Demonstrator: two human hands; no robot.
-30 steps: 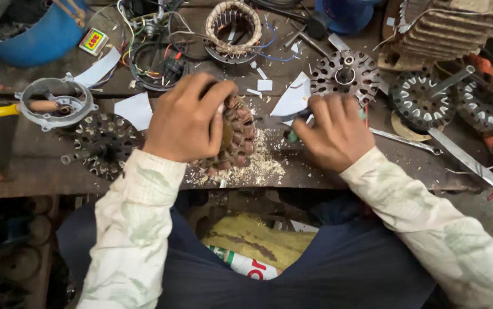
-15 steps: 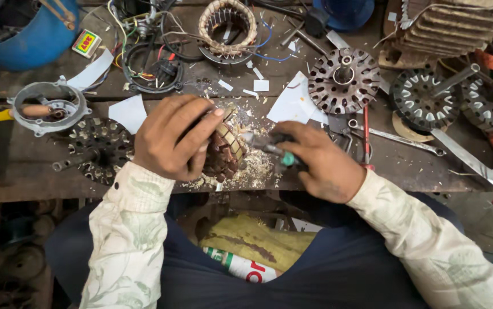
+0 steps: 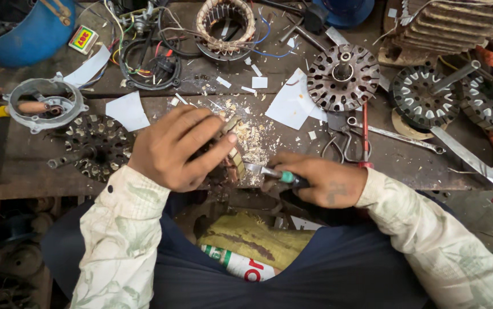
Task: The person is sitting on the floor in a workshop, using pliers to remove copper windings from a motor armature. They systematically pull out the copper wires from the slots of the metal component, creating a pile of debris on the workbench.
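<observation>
My left hand (image 3: 180, 147) grips a round slotted motor stator core (image 3: 234, 159) tilted on edge at the near side of the wooden workbench (image 3: 406, 166). My right hand (image 3: 321, 180) holds a screwdriver with a green and black handle (image 3: 286, 176). Its metal tip (image 3: 253, 167) touches the core's slots, just right of my left fingers. Pale scraps of insulation and dust (image 3: 252, 137) lie piled behind the core.
A second dark stator (image 3: 94, 147) lies to the left, beside a grey housing ring (image 3: 43, 103). Further cores (image 3: 342, 77) (image 3: 424, 94), a wound copper coil (image 3: 225, 26), white paper pieces (image 3: 292, 103), pliers (image 3: 363, 134), wires and a blue tub (image 3: 26, 28) crowd the bench.
My right hand picked up the screwdriver and brought it left to the core. My left hand tipped the core toward me and slid it nearer the bench edge.
</observation>
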